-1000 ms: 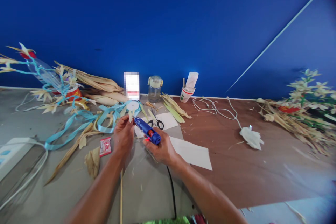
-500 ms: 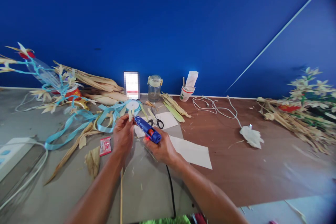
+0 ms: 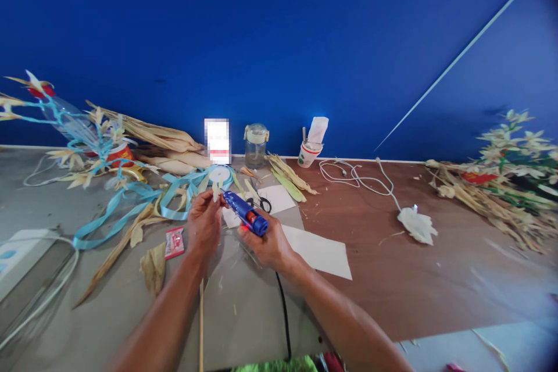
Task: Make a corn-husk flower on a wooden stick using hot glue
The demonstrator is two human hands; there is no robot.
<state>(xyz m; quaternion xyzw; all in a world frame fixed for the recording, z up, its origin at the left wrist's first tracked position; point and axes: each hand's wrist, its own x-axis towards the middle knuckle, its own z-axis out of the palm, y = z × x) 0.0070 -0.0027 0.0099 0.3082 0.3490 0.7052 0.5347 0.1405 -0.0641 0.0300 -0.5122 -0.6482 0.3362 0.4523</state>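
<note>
While your right hand point(image 3: 267, 241) is clamping its fingers round the blue glue gun point(image 3: 245, 213), your left hand point(image 3: 204, 218) is pinching a pale husk piece point(image 3: 216, 190) between closed fingertips, just left of the nozzle and above the table point(image 3: 253, 314). Those fingertips are sitting so near the nozzle that a small slip could be burning you, if the tip is hot; its heat is not showing. The black cord point(image 3: 283, 317) is trailing toward the near edge, so a snag could be jerking your aim. Scissors point(image 3: 260, 202) are lying just beyond the gun, where stray glue could be landing.
</note>
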